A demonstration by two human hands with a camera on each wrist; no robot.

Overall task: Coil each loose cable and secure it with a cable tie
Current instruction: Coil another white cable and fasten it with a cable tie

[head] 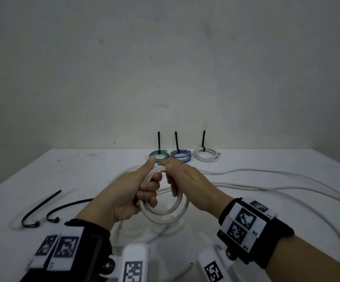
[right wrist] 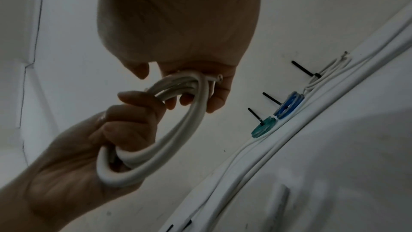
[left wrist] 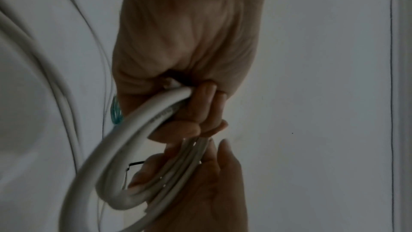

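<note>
A thick white cable is wound into a small coil (head: 165,210) held above the white table (head: 83,176). My left hand (head: 136,192) grips the coil's left side, fingers curled through the loops and thumb pointing up. My right hand (head: 183,180) curls over the coil's top. The coil (right wrist: 156,140) shows both grips in the right wrist view, with a cut cable end (right wrist: 219,78) by the right fingers. The rest of the cable (head: 266,188) trails loose across the table to the right. Two black cable ties (head: 40,210) lie at the left.
Three tied coils stand at the table's back edge against the wall: green (head: 159,155), blue (head: 181,155) and white (head: 206,154), each with a black tie tail sticking up. Loose loops of cable (head: 136,235) lie under my hands. A thin wire end (head: 187,267) lies near the front.
</note>
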